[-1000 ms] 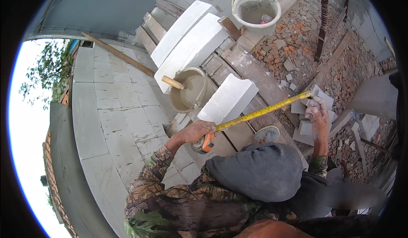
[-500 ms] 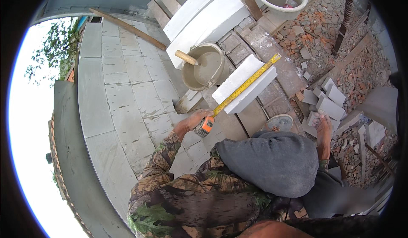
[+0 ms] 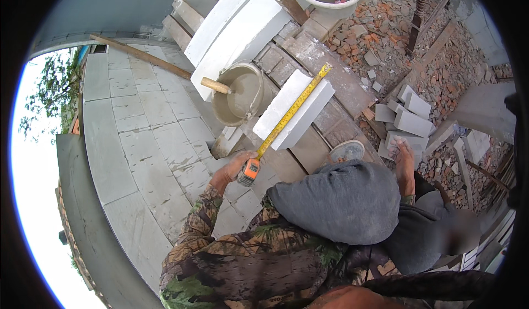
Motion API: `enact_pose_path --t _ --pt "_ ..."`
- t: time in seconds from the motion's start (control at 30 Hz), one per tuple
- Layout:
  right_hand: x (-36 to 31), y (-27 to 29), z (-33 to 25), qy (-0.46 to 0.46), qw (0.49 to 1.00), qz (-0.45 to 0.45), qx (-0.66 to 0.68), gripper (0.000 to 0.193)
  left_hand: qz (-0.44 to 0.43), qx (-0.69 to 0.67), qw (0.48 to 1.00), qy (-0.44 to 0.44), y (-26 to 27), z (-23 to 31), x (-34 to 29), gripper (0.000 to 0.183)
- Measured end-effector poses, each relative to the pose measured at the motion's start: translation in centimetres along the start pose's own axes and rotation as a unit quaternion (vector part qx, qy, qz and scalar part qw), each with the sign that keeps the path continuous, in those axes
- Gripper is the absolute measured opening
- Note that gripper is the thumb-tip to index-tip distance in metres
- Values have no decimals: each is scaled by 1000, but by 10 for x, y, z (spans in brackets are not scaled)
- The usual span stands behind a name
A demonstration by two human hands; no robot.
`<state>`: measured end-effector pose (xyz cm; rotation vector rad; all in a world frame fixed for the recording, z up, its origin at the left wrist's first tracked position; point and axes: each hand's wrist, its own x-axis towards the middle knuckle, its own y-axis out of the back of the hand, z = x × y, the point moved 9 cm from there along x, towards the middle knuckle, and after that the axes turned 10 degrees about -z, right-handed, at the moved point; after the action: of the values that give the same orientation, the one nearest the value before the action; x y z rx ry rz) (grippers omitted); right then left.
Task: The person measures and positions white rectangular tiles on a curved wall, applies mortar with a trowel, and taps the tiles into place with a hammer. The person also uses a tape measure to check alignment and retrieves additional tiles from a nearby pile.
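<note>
My left hand (image 3: pixel 237 164) grips an orange and black tape measure (image 3: pixel 249 172). Its yellow blade (image 3: pixel 293 108) runs out along the top of a white block (image 3: pixel 304 122), past the block's far end. My right hand (image 3: pixel 405 157) is off to the right, beside a heap of small pale block offcuts (image 3: pixel 412 122). Its dusty fingers are bent together, and whatever they may hold is too small to make out. Just beyond the measured block stands a bucket of grey mortar (image 3: pixel 241 97) with a wooden handle (image 3: pixel 216 85) resting over its rim.
Longer white blocks (image 3: pixel 242 30) lie beyond the bucket. A second bucket (image 3: pixel 330 7) stands at the far edge. On the left runs a grey block wall (image 3: pixel 160 138) with a wooden strip (image 3: pixel 140 57) across it. Rubble (image 3: pixel 366 39) covers the right, where another person (image 3: pixel 424 226) is close by.
The view has shifted, so the scene sits further left. The tape is still stretched along the block in my left hand. More of the other person shows at the lower right.
</note>
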<state>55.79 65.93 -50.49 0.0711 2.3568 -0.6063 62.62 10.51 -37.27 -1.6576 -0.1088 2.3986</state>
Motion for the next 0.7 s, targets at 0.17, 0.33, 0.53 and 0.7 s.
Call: enact_pose_path --t 0.17,0.33,0.53,0.7 --pt "2 1 4 0 1000 -9 2 31 17 35 999 -9 9 -5 3 41" --pt "3 15 12 5 1000 5 -10 31 6 30 999 -22 4 -1 2 41" --pt "-1 20 24 -15 999 28 16 31 41 18 998 -41 10 -2 3 36" --pt "-4 15 26 -3 999 5 35 27 -20 -7 1000 -19 6 -8 8 39"
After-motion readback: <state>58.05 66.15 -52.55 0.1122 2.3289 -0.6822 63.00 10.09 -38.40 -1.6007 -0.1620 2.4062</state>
